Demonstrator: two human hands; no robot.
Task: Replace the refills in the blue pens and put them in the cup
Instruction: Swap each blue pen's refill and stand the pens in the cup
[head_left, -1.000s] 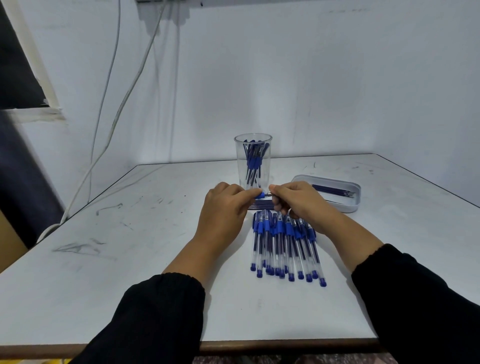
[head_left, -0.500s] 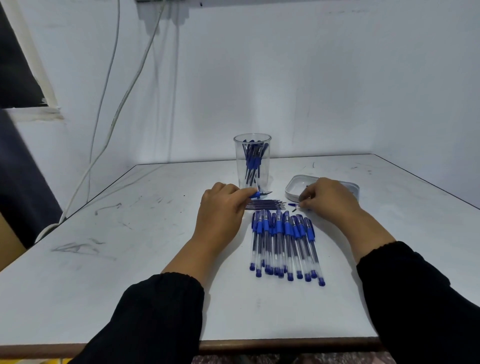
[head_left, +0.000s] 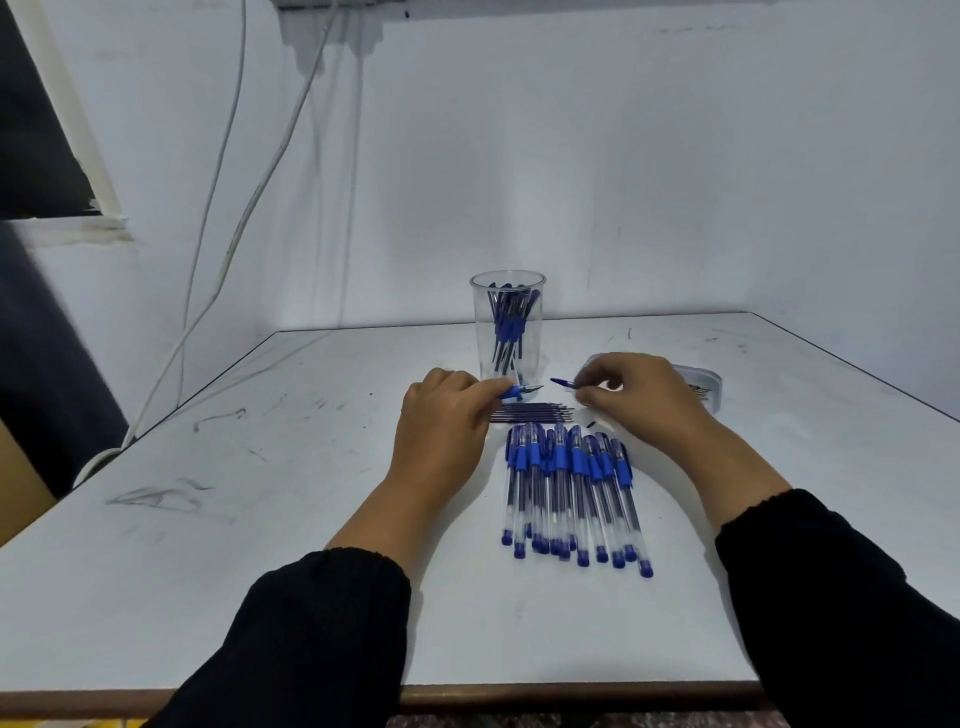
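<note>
Lying nearest, a row of pens (head_left: 571, 493) is spread just this side of a bundle of refills (head_left: 535, 413). Beyond the row, a pen (head_left: 519, 391) is gripped in the left hand (head_left: 447, 415); a small blue part (head_left: 563, 383) is pinched by the right hand (head_left: 639, 395). Reassembly is judged under way; aligning part with tip is called for. Behind the refills stands the cup (head_left: 507, 322), pens inside; a tray (head_left: 709, 387) lies to its right. No writing can be read.

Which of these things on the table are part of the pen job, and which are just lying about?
Part of the job: blue pens, loose refills, clear cup, pen in left hand, blue piece in right hand, plastic tray.

Lying about: wall cables, window frame.
</note>
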